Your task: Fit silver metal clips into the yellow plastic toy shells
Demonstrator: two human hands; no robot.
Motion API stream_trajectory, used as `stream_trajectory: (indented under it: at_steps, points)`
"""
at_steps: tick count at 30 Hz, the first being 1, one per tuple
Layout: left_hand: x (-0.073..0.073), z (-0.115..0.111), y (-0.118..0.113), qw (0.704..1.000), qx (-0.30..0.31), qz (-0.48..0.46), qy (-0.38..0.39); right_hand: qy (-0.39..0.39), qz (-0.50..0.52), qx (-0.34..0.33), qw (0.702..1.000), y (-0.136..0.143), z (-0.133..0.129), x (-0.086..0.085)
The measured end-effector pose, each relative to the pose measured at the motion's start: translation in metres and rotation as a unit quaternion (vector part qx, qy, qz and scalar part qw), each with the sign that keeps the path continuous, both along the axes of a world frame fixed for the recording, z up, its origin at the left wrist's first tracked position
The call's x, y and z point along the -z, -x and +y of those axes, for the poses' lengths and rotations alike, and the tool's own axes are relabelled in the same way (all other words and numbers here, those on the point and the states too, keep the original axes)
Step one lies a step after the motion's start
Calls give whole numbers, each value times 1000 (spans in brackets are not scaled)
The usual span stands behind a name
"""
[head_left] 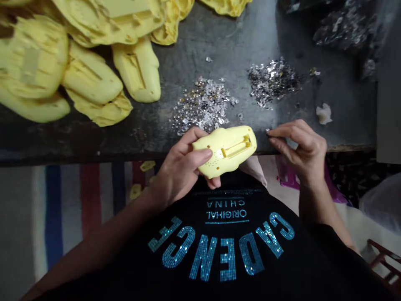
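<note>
The yellow case (233, 165) is near the middle of the view, over the near edge of the worktop (188, 56). At its nine o'clock, the left hand (184, 167) grips one end, with the thumb above and the fingers below. The open compartment (235, 149) faces up, and its end is directed toward about two o'clock.

At three o'clock from the case, apart from it, the right hand (302, 144) makes a narrow pinch with thumb and forefinger on a small shiny piece (267, 130). Its exact form is too small to tell.

One pile of metal bits (203, 104) lies at eleven o'clock from the case, another heap (274, 83) at one o'clock, and the yellow shells (136, 71) at ten o'clock.

In my judgement, such a tiny piece should be pinched lightly by its edge, so that it does not bend or slip. The left thumb should press firmly but leave the compartment uncovered. It is also wise to check which way the piece faces while it is in the fingers.
</note>
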State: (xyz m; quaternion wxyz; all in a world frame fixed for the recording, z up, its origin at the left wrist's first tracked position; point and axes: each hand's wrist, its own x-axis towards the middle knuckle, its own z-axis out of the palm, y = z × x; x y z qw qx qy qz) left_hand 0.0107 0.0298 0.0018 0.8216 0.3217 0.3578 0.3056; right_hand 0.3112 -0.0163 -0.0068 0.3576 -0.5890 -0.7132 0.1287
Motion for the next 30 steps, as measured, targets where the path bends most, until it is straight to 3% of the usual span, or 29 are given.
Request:
stream_trajectory:
  at_steps: [6, 20, 30]
  points:
    - [-8, -5, 3, 1000, 0, 14, 4, -37, 2, -66, 997, 30, -2, -26]
    - [-3, -18, 17, 998, 6, -35, -47, -97, -169, -86, 977, 48, -3, -39]
    - [-10, -19, 13, 999, -12, -43, -18, -108, -136, -57, 983, 53, -12, -39]
